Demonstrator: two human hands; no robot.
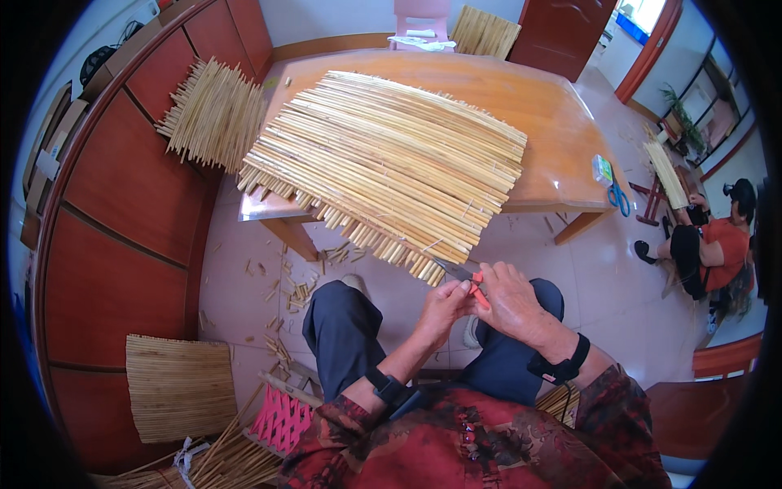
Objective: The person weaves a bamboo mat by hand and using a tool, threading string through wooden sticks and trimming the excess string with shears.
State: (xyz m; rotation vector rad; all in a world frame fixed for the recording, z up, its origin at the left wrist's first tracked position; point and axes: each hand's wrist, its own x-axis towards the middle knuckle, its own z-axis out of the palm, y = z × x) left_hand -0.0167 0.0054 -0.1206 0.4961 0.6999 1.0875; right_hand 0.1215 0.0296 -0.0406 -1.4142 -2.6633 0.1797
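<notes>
Over my lap, my right hand (511,300) is closed around the red handles of a pair of shears (452,270) with dark metal blades. My left hand (445,310) is pinched beside it, fingers against the tool near where blades and handles meet. The blades point up and left, at the near right corner of a mat of thin pale sticks (383,163). Thin ties cross the sticks in rows. This mat lies on a wooden table (538,98), its uneven near edge overhanging the table. Whether the blades grip a stick is too small to tell.
Short cut stick ends (301,293) litter the floor. Blue scissors (619,198) and a small box (602,169) lie at the table's right edge. Another stick mat (181,387) leans on red cabinets (122,285); a stick pile (213,114) is behind. A seated person (721,253) works at right.
</notes>
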